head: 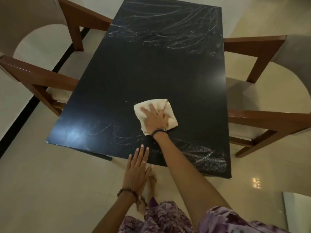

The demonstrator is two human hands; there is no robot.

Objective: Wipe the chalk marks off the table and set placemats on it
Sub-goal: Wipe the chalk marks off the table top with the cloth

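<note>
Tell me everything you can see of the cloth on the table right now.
The cloth is cream-coloured, soft and crumpled, folded into a rough pad with creased corners sticking out. It lies flat on the black table, in the near half, a little right of centre. The right hand presses on it with fingers spread and covers its middle. Chalk marks lie just nearer than it and across the far end; the stretch beyond it looks wiped. The left hand rests at the table's near edge, apart from the cloth.
</note>
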